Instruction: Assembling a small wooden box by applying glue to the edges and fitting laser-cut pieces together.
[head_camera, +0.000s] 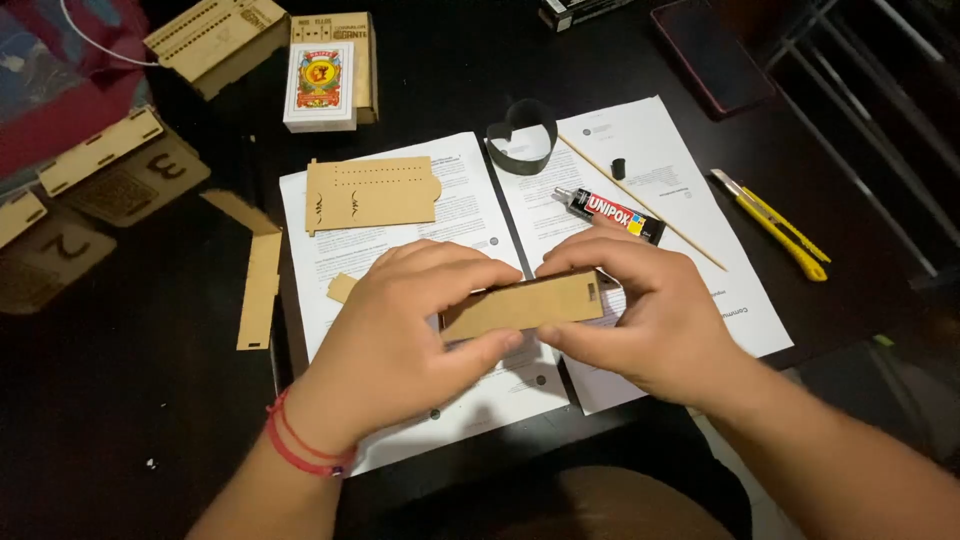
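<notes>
1. Both hands grip one thin wooden strip (522, 304) above the sheets of paper (400, 250) near the front edge of the counter (150, 400). The left hand (400, 340) is closed on its left end, thumb under and fingers over; the right hand (640, 320) pinches its right end the same way.
2. The strip has a small slot near its right end. Keep that end clear of the fingertips so the slot stays visible while the piece is lined up.
3. Hold it by the long edges with even pressure from both sides; thin board of this kind probably snaps or bows if one hand twists.
4. It may be that a second piece sits behind the strip, under the left palm, but the fingers hide that spot.
5. Work over the paper, so any glue lands on the sheets and not on the dark counter.
6. The glue tube (610, 213) lies just beyond the right hand, with a thin wooden stick (650, 210) beside it and a small black cap (618, 167) further back: all within reach without letting the strip go.
7. The flat wooden panel (370, 193) lies on the left sheet, a long side piece (262, 285) at the paper's left edge, and the yellow knife (770, 222) towards the counter's right edge.
</notes>
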